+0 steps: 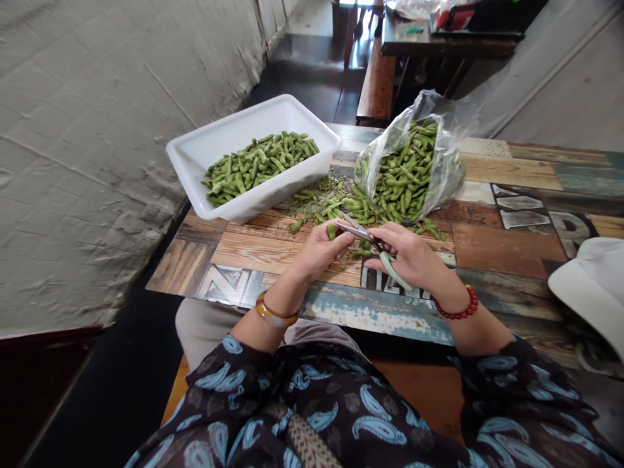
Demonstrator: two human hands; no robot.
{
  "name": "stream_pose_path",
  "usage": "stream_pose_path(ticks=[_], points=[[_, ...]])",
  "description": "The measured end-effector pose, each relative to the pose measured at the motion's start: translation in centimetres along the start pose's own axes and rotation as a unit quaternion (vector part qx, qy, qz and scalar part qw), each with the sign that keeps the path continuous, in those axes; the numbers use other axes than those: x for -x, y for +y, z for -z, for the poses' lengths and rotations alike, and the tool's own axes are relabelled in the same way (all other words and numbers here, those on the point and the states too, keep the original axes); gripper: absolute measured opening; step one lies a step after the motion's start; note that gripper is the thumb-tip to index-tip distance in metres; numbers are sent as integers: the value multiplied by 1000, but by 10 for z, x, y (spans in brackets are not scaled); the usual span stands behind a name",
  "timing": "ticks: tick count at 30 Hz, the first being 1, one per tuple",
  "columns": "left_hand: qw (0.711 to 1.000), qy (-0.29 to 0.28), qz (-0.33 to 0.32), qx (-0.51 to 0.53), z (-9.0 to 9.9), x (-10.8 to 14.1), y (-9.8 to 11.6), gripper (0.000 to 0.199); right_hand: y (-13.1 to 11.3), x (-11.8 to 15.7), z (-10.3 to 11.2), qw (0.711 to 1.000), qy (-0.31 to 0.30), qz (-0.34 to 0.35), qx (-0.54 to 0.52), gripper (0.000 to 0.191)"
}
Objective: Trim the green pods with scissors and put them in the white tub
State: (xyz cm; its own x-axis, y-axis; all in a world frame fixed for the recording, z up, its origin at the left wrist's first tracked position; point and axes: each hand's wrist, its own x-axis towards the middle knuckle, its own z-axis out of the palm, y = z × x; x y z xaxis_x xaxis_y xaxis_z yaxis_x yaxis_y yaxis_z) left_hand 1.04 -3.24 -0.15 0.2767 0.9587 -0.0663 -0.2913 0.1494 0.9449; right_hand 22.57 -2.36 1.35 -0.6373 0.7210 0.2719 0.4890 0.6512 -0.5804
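Observation:
Between the thumb and fingers of my left hand (324,250) is a green edamame pod (332,231). My right hand (412,253) grips a pair of scissors (387,260) with pale green handles, and its blades reach across to the pod at my left fingertips. Loose pods and trimmed bits (324,198) lie on the table just beyond both hands. To the left, a white plastic tub (287,195) holds a heap of pods (258,162). A clear plastic bag (446,179), lying with its mouth towards me, spills more pods (404,179) onto the table.
The table (502,240) has a patchwork wood pattern. A white cap (592,279) is at the right edge. A rough pale wall (97,143) runs along the left. Farther back stand a wooden bench (377,81) and another table (409,45) with things on it.

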Motion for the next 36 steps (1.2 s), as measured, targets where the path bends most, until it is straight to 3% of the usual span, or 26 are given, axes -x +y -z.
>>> stream_pose_path(ticks=[5, 11, 14, 19, 23, 30, 36], points=[[1000, -5, 0, -19, 3, 0, -2, 35, 1, 0, 0, 1000, 7, 16, 7, 41], [993, 38, -56, -92, 1, -1, 4, 30, -3, 1, 3, 999, 9, 22, 24, 35], [993, 40, -55, -97, -2, 0, 8, 32, -2, 1, 3, 999, 4, 24, 40, 33], [998, 53, 22, -31, 0, 0, 5, 35, 7, 2, 1, 998, 37, 9, 50, 38], [997, 59, 28, 31, 3, -1, 3, 37, 12, 2, 0, 995, 79, 1, 56, 43], [995, 66, 34, 73, 5, -3, 3, 39, 4, 2, 0, 998, 45, -5, 46, 45], [997, 40, 26, 55, 5, -2, 0, 38, -1, 1, -1, 999, 30, 1, 35, 45]])
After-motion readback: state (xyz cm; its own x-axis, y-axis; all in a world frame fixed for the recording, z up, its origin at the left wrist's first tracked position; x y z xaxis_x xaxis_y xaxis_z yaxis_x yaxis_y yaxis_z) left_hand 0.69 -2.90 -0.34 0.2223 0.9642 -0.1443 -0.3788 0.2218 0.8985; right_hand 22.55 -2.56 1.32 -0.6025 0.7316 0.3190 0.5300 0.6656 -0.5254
